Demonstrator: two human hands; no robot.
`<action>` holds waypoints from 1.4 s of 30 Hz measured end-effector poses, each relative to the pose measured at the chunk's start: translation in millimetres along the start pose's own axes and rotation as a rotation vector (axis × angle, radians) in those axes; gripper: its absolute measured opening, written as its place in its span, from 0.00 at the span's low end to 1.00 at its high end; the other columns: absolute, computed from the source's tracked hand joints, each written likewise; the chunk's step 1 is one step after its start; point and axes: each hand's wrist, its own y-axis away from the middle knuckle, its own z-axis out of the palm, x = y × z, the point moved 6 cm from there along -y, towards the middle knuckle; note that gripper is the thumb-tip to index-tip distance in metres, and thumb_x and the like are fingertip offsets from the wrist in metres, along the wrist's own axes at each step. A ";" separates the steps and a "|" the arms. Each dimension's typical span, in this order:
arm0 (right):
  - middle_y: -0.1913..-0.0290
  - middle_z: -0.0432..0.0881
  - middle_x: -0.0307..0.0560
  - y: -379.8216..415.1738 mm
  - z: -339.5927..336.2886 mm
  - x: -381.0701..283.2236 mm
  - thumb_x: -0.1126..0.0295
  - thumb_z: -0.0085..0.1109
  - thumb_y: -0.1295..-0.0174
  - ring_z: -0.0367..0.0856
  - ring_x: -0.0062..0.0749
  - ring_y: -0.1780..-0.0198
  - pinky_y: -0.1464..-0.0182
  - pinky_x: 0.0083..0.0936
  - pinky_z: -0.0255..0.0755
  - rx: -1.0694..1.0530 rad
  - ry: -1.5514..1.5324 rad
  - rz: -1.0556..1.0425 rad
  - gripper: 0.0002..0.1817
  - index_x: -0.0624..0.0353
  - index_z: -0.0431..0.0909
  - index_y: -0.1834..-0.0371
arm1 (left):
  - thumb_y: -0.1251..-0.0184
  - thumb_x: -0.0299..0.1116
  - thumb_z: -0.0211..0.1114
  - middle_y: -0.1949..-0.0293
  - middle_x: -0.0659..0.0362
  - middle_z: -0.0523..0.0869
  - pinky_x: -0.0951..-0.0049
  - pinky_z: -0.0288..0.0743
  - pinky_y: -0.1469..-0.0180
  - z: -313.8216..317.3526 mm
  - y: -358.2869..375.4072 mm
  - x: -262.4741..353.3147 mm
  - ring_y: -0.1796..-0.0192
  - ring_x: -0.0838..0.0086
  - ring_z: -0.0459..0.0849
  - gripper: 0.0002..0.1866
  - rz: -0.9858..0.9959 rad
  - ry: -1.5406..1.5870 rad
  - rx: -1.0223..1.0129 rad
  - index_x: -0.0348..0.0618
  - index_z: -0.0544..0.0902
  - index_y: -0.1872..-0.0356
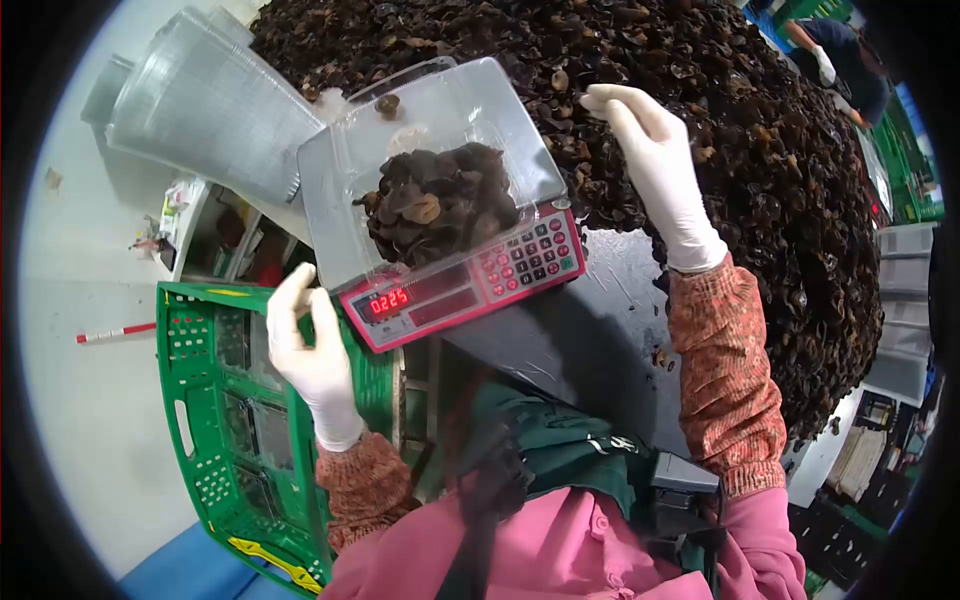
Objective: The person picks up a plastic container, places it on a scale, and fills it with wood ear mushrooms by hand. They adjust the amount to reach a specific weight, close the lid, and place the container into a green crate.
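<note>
On the steel pan of a red digital scale (540, 255) lies a clear plastic tray (360, 205) with a heap of dark wood ear mushrooms (440, 200) in it. The red display reads about 0.225. My left hand (312, 355), in a white glove, hovers by the scale's lower left corner, thumb and fingers apart and nothing between them. My right hand (658, 165), gloved too, is over the edge of the big mushroom pile (770, 200), right of the scale. Its fingers are stretched out, with nothing seen in them.
A stack of clear plastic trays (215, 105) leans at the upper left. Below it stands a green crate (180, 370) with clear packs inside. The steel table (620, 290) shows right of the scale. At the upper right another person (850, 65) works with gloved hands by the pile.
</note>
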 end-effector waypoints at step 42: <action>0.61 0.89 0.47 33.9 1.7 20.6 0.66 0.61 0.33 0.88 0.38 0.60 0.53 0.33 0.81 -0.683 0.503 0.056 0.12 0.58 0.88 0.51 | 0.16 0.38 0.49 0.70 0.55 0.87 0.85 0.70 0.74 15.3 22.2 -42.1 0.76 0.79 0.83 0.21 -0.579 0.728 -0.322 0.27 0.83 0.52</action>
